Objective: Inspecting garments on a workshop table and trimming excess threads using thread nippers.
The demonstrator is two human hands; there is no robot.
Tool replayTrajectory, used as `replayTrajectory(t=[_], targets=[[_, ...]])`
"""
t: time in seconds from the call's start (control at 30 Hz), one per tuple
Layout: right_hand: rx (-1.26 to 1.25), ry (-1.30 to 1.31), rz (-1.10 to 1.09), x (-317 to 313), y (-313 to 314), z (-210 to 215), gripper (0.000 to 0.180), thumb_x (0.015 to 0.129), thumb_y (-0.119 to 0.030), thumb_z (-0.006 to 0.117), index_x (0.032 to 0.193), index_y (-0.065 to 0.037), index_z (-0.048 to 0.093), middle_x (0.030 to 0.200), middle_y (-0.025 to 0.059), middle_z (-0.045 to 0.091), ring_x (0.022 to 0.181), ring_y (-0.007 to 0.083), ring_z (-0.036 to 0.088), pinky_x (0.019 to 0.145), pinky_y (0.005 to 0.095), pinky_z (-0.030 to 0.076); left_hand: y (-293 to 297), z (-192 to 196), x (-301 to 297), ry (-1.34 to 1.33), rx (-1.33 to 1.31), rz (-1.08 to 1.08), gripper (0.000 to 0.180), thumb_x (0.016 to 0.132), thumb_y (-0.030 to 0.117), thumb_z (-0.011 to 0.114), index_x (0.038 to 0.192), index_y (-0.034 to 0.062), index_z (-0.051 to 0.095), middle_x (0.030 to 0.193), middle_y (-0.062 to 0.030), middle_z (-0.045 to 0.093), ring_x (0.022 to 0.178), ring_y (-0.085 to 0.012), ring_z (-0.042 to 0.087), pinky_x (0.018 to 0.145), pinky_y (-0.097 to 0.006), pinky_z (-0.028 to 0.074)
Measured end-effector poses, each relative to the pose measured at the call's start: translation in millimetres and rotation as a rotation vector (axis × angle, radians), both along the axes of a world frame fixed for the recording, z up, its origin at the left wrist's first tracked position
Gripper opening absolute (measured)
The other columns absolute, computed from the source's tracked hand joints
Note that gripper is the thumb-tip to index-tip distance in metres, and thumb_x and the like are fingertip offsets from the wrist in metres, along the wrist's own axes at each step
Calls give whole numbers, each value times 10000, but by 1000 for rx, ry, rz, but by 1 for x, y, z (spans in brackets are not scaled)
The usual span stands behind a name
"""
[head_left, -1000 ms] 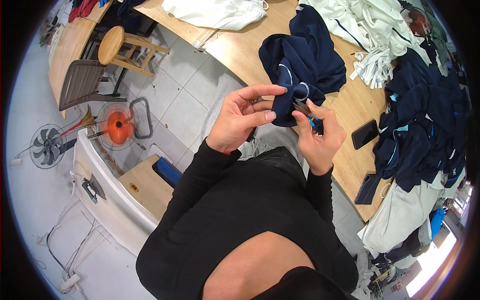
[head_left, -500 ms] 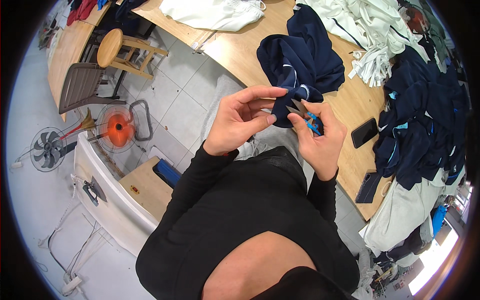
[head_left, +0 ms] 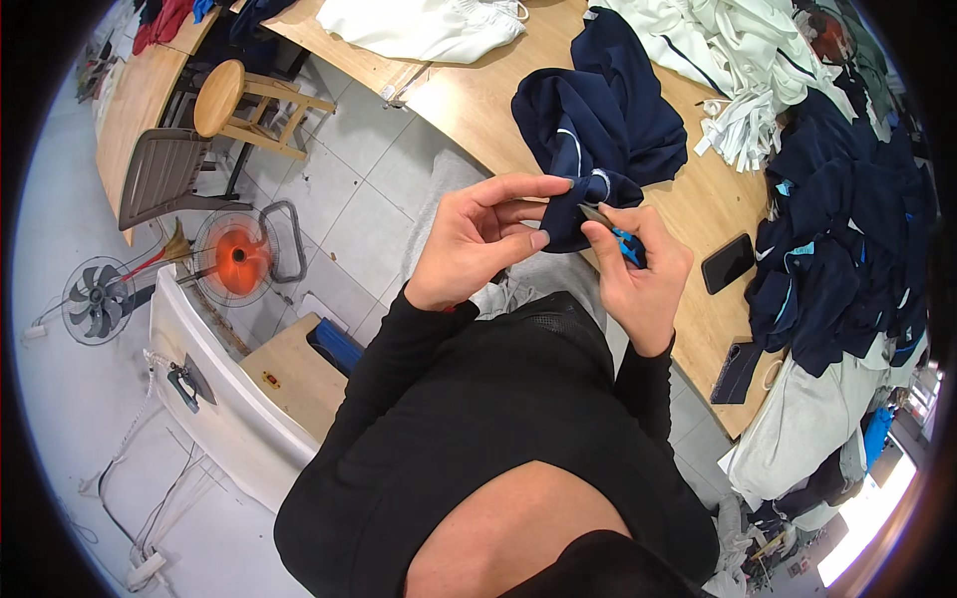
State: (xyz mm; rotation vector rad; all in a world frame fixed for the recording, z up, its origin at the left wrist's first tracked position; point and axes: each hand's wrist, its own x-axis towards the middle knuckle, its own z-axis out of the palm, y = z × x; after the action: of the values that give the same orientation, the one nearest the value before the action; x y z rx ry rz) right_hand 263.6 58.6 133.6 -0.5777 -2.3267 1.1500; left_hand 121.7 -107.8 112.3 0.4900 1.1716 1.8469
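Note:
A navy garment (head_left: 638, 120) with a white stripe lies partly on the wooden table and hangs over its near edge toward me. My left hand (head_left: 478, 239) pinches an edge of it between thumb and fingers. In my right hand (head_left: 643, 264) are small blue-handled thread snips (head_left: 626, 245), held between thumb and fingers, with their blades against the cloth. The snips' blades look closed together, and their tips are close to the white-edged part of the garment. Part of the handle is hidden by my fingers.
On the wooden table (head_left: 478, 110) lie a black phone (head_left: 728, 264), a pile of navy garments (head_left: 837, 229) at right, white garments (head_left: 738, 50) at the back and a dark cloth piece (head_left: 736, 374). Left are a stool (head_left: 219, 98), an orange fan (head_left: 239, 256) and an iron (head_left: 189, 384) on a board.
The snips' blades, spread apart before, have come together at the cloth. My right fingers have squeezed in slightly; my left hand holds almost still.

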Motion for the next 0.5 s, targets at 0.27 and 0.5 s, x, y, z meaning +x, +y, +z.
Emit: replayTrajectory(t=[0.27, 0.5], targets=[[-49, -5, 39, -2, -1, -1, 245, 925, -133, 895, 1028, 7, 722, 849, 112, 768, 713, 167, 722, 645, 289, 534, -1, 0, 1, -30, 11, -2, 572, 891, -199, 698, 1446, -79, 629, 1412, -170, 703, 1220, -196, 725, 1039, -309, 603], [-46, 79, 28, -3, -1, -2, 217, 929, -119, 885, 1018, 2, 728, 823, 113, 746, 678, 163, 706, 619, 279, 510, -2, -4, 1, -49, 25, 7, 574, 888, -205, 695, 1444, -81, 629, 1418, -171, 700, 1216, -196, 727, 1038, -310, 603]])
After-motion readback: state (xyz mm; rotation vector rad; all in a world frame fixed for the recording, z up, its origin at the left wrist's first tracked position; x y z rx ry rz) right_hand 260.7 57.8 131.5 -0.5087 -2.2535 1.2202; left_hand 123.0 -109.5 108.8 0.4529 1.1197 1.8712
